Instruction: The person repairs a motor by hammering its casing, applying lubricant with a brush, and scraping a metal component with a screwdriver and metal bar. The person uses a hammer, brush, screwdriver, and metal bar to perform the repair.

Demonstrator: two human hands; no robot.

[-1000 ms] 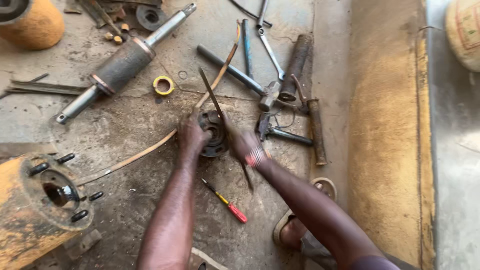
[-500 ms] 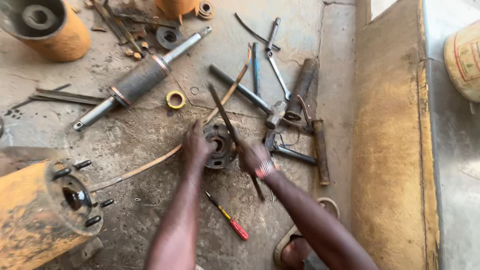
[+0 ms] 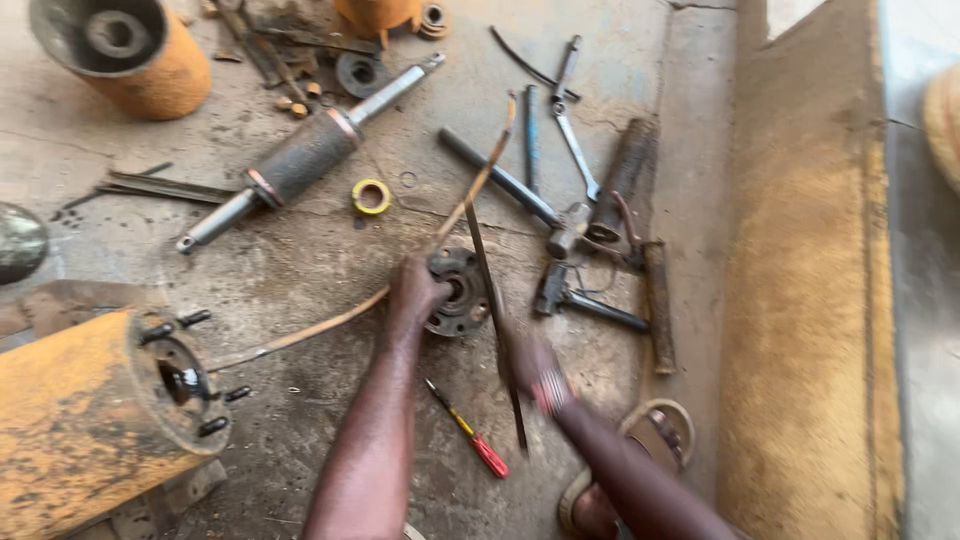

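Nearest, right hand blurred, clamped on a long dark bar, prying at the round flanged hub on the concrete floor, steadied by left hand closed on its rim; next likely a firmer levering stroke.

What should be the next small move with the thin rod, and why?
Probably steady the rod first: the right hand gripping it is blurred, while the left hand rests on the round metal flange on the floor. Whether the rod touches the flange is unclear.

Stained concrete floor, seemingly tool-strewn
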